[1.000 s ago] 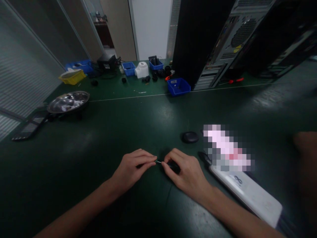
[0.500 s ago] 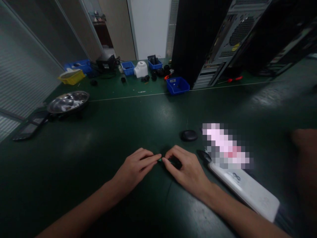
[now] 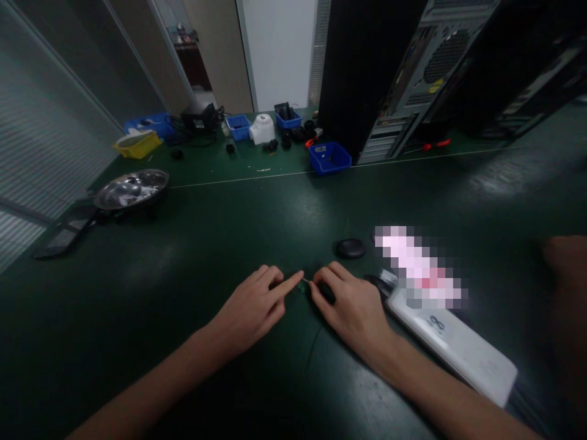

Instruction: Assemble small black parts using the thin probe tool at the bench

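Bowl: a metal bowl [image 3: 109, 197], at 10 o'clock from the hands, holds pale scraps.
Bins: a front blue bin [image 3: 331, 166], at 12 o'clock, contains a small pale bit; a far blue bin [image 3: 290, 124] behind it holds black pieces.
Yellow tray [image 3: 143, 148]: beyond the bowl; contents indistinct.
Hidden: a black item [image 3: 327, 293] is mostly covered by the right hand [image 3: 351, 302]; pixelation masks an area at 3 o'clock; a blurred shape [image 3: 568, 275] is cut off at the picture's edge beyond.
Right fingers: pinched on a thin rod [image 3: 306, 280], tip towards 9 o'clock.
Left hand [image 3: 257, 302]: index finger extended to the rod's tip, others curled; whether they grip anything cannot be told.
Green piece [image 3: 301, 286]: between the hands, small and unclear.
Surroundings: mouse [image 3: 351, 248] at 2 o'clock; white case [image 3: 463, 348] at 4 o'clock, beside the right forearm; computer [image 3: 422, 91] at 1 o'clock.
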Demonstrator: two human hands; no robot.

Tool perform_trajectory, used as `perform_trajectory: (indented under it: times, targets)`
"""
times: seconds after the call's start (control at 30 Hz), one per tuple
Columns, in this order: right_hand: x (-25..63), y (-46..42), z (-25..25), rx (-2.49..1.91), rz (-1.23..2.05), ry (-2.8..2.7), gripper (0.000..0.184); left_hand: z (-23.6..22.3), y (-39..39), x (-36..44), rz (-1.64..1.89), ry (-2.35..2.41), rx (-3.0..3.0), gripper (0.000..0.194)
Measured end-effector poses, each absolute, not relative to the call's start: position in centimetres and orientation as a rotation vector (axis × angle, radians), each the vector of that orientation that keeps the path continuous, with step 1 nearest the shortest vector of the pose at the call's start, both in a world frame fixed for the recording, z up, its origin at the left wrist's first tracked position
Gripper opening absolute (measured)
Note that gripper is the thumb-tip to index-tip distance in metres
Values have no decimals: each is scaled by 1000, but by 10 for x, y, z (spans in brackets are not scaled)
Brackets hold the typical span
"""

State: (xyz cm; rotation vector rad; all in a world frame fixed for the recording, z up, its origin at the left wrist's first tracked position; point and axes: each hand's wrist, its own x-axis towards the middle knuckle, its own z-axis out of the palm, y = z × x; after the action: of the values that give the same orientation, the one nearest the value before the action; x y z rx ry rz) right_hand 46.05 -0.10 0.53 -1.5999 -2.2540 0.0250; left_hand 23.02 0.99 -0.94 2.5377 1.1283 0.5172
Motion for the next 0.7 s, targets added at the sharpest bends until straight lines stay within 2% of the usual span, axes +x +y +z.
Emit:
perform_trajectory:
  times: [0.07,0.23,0.43,0.7]
  targets:
    - [461,-1,7,-1619,18,-2259,17,-7,9,226,547,1102,2476,59]
    - [460,-1,12,-1644,15,-2204,17,-8,11,229,624,930,2468,31]
    - [461,-1,11,-1623,57,-2122,16,-8,13,239,547,876,2571,32]
    - [459,-1,10,-1604,150,-2127,16,15,19,238,556,891,2328,23]
